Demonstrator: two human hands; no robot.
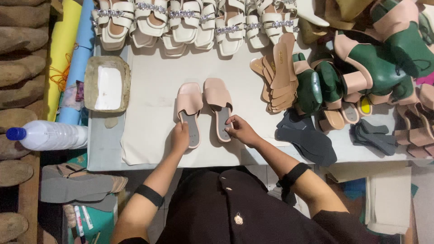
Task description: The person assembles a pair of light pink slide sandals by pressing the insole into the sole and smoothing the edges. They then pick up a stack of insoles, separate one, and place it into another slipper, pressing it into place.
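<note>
Two pale pink slide sandals lie side by side on the white work table (149, 81), toes pointing away from me. My left hand (180, 137) grips the heel end of the left sandal (189, 108). At the heel of the right sandal (219, 105), the fingers of my right hand (240, 130) pinch its edge. Both sandals have grey insoles and rest flat on the table.
A row of cream sandals with jewelled straps (190, 22) lines the far edge. A shallow tray of white glue (107, 84) sits at left, a plastic bottle (47, 134) beside the table. Stacked tan insoles (278, 74), green shoe lasts (375, 68) and dark grey soles (307, 138) crowd the right.
</note>
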